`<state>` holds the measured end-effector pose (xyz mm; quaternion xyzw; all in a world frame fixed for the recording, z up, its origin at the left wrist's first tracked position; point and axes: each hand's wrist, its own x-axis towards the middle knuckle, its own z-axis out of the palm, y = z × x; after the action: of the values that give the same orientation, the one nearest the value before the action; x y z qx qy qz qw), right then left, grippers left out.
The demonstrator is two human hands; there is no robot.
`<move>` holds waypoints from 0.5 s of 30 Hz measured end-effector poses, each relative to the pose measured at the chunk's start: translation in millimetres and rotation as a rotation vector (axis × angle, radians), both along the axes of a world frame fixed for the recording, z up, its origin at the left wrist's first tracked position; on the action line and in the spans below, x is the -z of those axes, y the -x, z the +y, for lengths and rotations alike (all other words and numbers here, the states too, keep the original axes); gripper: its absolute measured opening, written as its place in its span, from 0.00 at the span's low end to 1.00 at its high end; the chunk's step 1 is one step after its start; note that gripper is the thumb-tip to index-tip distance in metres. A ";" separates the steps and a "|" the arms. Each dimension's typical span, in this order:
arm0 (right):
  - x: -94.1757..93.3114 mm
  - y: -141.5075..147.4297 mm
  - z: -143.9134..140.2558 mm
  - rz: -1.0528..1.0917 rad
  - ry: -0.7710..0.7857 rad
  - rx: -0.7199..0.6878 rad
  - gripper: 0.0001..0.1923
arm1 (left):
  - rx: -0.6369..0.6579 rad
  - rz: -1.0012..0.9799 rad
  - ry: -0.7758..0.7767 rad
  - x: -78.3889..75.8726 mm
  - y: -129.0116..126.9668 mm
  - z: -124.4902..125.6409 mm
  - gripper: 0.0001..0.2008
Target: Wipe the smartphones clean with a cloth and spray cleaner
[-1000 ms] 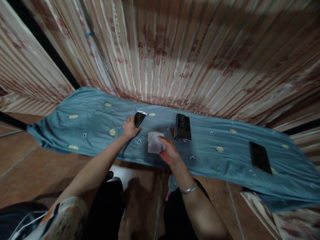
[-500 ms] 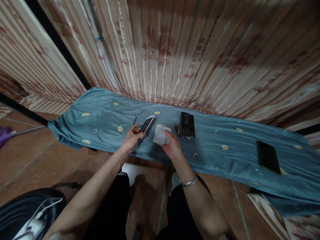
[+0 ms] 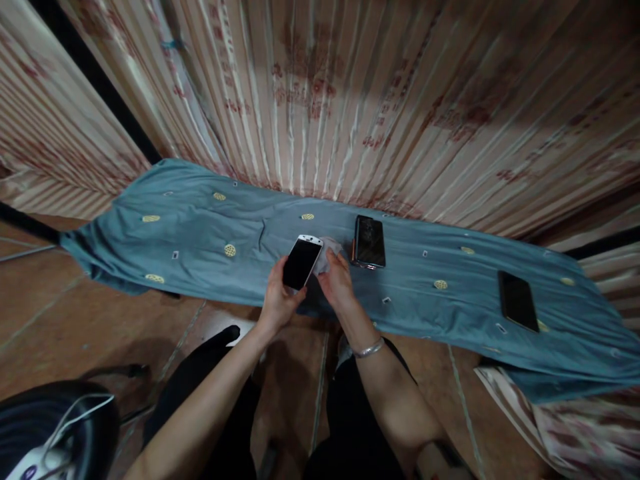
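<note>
The white-framed phone (image 3: 303,263), dark screen up, is above the teal cover (image 3: 195,227), gripped along its side and lower end by the person's left hand (image 3: 280,299); just beside it, the right hand (image 3: 339,280) pinches a pale cloth (image 3: 329,247) against or behind the phone's edge, contact being unclear; a silver bracelet (image 3: 369,349) circles that wrist; near the 2 hands lies a stack of dark phones (image 3: 370,241); well apart, 1 black phone (image 3: 519,301) lies flat; patterned curtains (image 3: 340,133) hang behind.
</note>
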<state>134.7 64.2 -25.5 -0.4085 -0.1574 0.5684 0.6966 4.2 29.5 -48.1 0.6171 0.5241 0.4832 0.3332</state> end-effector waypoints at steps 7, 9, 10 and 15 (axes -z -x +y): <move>-3.9 2.3 -5.3 0.026 0.061 -0.035 0.05 | 0.063 -0.008 -0.018 -5.8 -5.4 -0.2 0.36; -5.0 5.2 -7.4 0.035 0.079 -0.063 0.06 | 0.068 -0.042 0.017 -12.6 -6.7 -0.7 0.37; -5.6 6.2 -8.2 0.037 0.083 -0.069 0.06 | 0.061 -0.065 0.036 -16.3 -7.3 -1.4 0.37; -7.9 3.2 -8.9 0.004 0.082 -0.060 0.05 | 0.038 -0.198 0.133 -29.6 -9.9 -7.9 0.42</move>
<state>131.4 55.2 -17.5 -0.4307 -0.1448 0.5957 0.6623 14.1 21.6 -18.5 0.5529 0.5076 0.4996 0.4325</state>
